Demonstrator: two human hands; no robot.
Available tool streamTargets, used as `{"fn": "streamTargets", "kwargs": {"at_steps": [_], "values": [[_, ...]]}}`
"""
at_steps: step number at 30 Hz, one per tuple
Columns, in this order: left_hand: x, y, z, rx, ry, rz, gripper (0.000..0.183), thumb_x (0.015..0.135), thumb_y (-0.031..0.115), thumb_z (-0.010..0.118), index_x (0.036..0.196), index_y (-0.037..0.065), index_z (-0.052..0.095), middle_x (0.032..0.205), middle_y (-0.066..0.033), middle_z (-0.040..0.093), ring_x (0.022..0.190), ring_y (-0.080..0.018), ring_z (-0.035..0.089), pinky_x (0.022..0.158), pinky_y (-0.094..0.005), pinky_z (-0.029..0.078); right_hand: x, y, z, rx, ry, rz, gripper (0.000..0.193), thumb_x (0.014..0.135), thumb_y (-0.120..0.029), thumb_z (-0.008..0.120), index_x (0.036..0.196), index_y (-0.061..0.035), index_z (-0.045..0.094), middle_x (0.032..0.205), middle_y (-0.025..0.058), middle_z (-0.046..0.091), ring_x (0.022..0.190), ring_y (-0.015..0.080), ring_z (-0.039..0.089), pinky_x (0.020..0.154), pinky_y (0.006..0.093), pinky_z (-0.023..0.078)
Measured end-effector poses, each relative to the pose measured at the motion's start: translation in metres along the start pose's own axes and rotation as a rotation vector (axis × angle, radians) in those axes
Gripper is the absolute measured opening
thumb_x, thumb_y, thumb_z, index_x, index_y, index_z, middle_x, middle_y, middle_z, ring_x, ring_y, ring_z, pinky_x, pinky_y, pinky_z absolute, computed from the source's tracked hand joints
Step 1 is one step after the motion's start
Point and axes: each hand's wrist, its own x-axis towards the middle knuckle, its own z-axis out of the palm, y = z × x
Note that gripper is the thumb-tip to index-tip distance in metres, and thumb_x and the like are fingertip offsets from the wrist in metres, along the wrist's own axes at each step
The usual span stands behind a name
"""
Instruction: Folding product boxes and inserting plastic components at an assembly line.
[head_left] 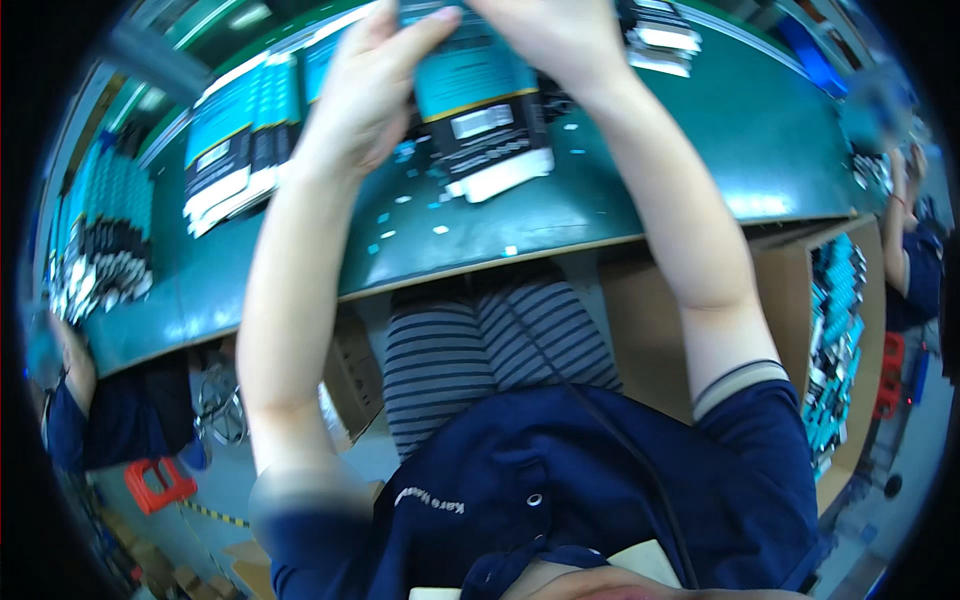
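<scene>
A flattened teal and black carton (485, 125) with a white end flap is held out over the green table in front of me. My left hand (375, 85) is closed at the carton's upper left, its thumb lying across the teal face. At the upper right of the same carton is my right hand (565, 40); the picture's top edge cuts off its fingers, so their grip is hidden. Left of my left forearm, a stack of similar flat cartons (235, 130) lies fanned on the table.
Small paper scraps (440, 230) dot the green table (680, 190). More cartons form a pile (110, 220) at far left and a stack (662, 38) at upper right. A large cardboard box (690, 330) with cartons stands right of my legs. Other people work at both sides.
</scene>
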Motion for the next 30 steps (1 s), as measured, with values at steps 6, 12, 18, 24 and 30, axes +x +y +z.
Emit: {"fn": "streamTargets", "kwargs": {"at_steps": [6, 12, 18, 24, 30], "values": [[0.001, 0.002, -0.008, 0.066, 0.01, 0.069, 0.037, 0.09, 0.012, 0.06, 0.124, 0.0, 0.049, 0.115, -0.0104, 0.061, 0.103, -0.0173, 0.06, 0.088, -0.031, 0.05, 0.007, 0.036, 0.0, 0.568, 0.004, 0.154, 0.019, 0.074, -0.006, 0.072, 0.091, -0.0005, 0.069, 0.086, 0.0117, 0.068, 0.078, 0.0171, 0.065, 0.071, 0.0297, 0.053], [0.009, 0.007, -0.033, -0.163, -0.089, -0.006, 0.04, 0.1, 0.033, 0.041, 0.117, 0.001, 0.057, 0.109, -0.0109, 0.064, 0.103, -0.0165, 0.059, 0.094, -0.0326, 0.046, 0.008, 0.01, -0.011, 0.856, -0.203, 0.555, 0.02, 0.08, 0.002, 0.065, 0.1, 0.0061, 0.064, 0.1, 0.0184, 0.065, 0.094, 0.0239, 0.064, 0.087, 0.0347, 0.052], [0.016, -0.006, -0.055, 0.078, -0.107, 0.039, 0.03, 0.09, 0.011, 0.058, 0.118, -0.001, 0.056, 0.107, -0.0092, 0.065, 0.094, -0.0145, 0.064, 0.084, -0.0276, 0.052, 0.006, 0.012, -0.011, 0.924, -0.396, 0.629, 0.025, 0.077, 0.004, 0.068, 0.102, 0.0038, 0.062, 0.099, 0.0154, 0.065, 0.094, 0.0218, 0.063, 0.086, 0.0352, 0.051], [0.018, -0.012, -0.051, 0.463, 0.008, 0.101, 0.032, 0.087, 0.004, 0.057, 0.119, -0.001, 0.057, 0.106, -0.0087, 0.064, 0.095, -0.0135, 0.062, 0.084, -0.0253, 0.049, 0.005, 0.018, -0.009, 0.731, -0.414, 0.656, 0.019, 0.077, 0.003, 0.069, 0.096, 0.0025, 0.065, 0.094, 0.0134, 0.065, 0.089, 0.0193, 0.063, 0.084, 0.0307, 0.05], [0.012, -0.008, -0.04, 0.437, -0.11, 0.253, 0.035, 0.091, 0.017, 0.058, 0.12, -0.002, 0.053, 0.104, -0.007, 0.063, 0.094, -0.0107, 0.06, 0.082, -0.0233, 0.048, 0.002, 0.011, -0.004, 0.73, -0.407, 0.658, 0.018, 0.078, -0.003, 0.071, 0.094, 0.0017, 0.066, 0.095, 0.0129, 0.066, 0.089, 0.0178, 0.064, 0.082, 0.0292, 0.051]]}}
